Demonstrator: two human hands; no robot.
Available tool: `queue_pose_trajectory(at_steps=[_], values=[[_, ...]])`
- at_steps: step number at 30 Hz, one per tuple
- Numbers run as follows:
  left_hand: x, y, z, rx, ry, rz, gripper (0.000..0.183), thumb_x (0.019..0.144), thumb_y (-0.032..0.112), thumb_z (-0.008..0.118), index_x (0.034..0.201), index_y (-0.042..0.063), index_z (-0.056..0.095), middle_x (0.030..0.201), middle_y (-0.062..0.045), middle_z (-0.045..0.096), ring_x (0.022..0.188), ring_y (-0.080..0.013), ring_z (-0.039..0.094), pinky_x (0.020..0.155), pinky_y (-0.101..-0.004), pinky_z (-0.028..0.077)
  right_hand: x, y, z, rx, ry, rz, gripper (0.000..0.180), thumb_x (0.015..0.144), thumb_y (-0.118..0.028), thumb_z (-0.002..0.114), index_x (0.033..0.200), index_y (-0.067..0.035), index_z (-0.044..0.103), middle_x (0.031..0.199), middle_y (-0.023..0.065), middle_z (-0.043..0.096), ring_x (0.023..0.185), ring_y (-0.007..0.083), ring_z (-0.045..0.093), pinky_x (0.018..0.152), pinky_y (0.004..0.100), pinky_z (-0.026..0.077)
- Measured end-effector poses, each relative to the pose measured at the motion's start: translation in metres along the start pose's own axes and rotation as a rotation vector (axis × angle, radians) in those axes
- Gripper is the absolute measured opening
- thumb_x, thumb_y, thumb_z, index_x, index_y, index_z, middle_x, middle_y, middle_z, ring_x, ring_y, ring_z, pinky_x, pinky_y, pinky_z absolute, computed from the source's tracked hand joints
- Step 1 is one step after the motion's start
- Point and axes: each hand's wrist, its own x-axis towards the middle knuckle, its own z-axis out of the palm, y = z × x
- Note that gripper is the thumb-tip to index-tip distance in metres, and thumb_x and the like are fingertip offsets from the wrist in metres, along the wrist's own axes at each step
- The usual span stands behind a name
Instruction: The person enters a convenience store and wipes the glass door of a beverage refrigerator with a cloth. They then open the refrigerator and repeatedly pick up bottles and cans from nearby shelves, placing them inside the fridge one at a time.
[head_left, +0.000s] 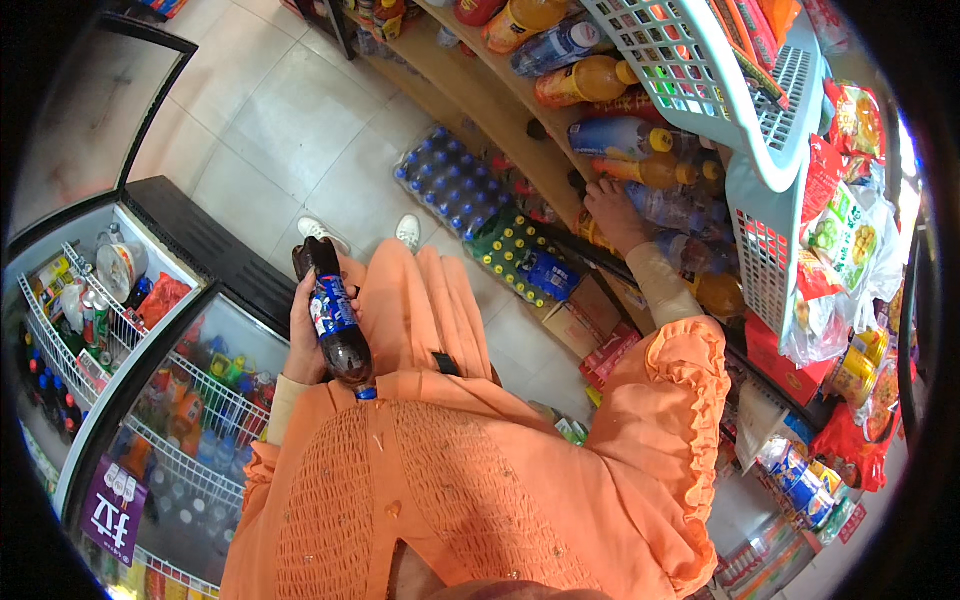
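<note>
My left hand (303, 337) grips a plastic bottle of dark cola (334, 307) with a blue label and blue cap. The bottle is tilted in front of my body, its cap towards my chest. On the other side, my right hand (616, 217) reaches to the front edge of a wooden shelf (536, 109). It lies among drink bottles, beside an orange-coloured one (645, 169) and clear water bottles (679, 206). The fingertips are partly hidden, so whether they grasp anything cannot be told.
A glass-door drinks fridge (187, 435) stands at left, one door (105, 112) swung wide. Shrink-wrapped bottle packs (457, 180) and a cardboard box (577, 315) rest on the tiled floor (270, 112) by the shelf. Light-blue plastic baskets (765, 157) with packaged goods jut out above the bottles.
</note>
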Motion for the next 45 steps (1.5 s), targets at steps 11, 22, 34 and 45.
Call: queue_pose_trajectory(at_steps=[11, 22, 34, 45], values=[[0.001, -0.003, 0.006, -0.041, 0.008, -0.007, 0.042, 0.093, 0.044, 0.050, 0.106, 0.004, 0.053, 0.081, -0.009, 0.061, 0.066, -0.0207, 0.063, 0.059, -0.0321, 0.056, 0.004, -0.008, -0.034, -0.030, -0.098, 0.006, 0.022, 0.081, -0.007, 0.057, 0.103, -0.006, 0.061, 0.114, 0.0100, 0.055, 0.111, 0.0273, 0.049, 0.098, 0.0402, 0.039], [0.003, 0.010, -0.004, -0.090, -0.035, 0.051, 0.043, 0.093, 0.043, 0.050, 0.108, 0.003, 0.053, 0.081, -0.011, 0.062, 0.065, -0.0218, 0.064, 0.060, -0.0326, 0.057, -0.001, -0.008, -0.026, 0.175, 0.086, 0.085, 0.024, 0.081, -0.006, 0.054, 0.104, -0.003, 0.059, 0.108, 0.0127, 0.057, 0.111, 0.0302, 0.049, 0.095, 0.0404, 0.041], [0.001, 0.015, -0.008, -0.058, -0.013, 0.046, 0.045, 0.093, 0.045, 0.049, 0.104, 0.002, 0.054, 0.079, -0.007, 0.060, 0.066, -0.0190, 0.062, 0.059, -0.0309, 0.057, 0.002, -0.045, -0.130, 0.545, 0.224, 0.352, 0.037, 0.086, -0.011, 0.056, 0.121, -0.001, 0.050, 0.120, 0.0190, 0.052, 0.105, 0.0399, 0.053, 0.086, 0.0439, 0.048], [0.000, 0.015, -0.002, -0.089, 0.006, 0.017, 0.042, 0.092, 0.043, 0.052, 0.104, 0.003, 0.054, 0.080, -0.011, 0.062, 0.065, -0.0220, 0.064, 0.059, -0.0327, 0.056, 0.067, 0.029, -0.202, 0.468, 0.627, 0.584, 0.048, 0.093, -0.030, 0.055, 0.127, 0.002, 0.045, 0.122, 0.0259, 0.053, 0.109, 0.0413, 0.052, 0.089, 0.0431, 0.044]])
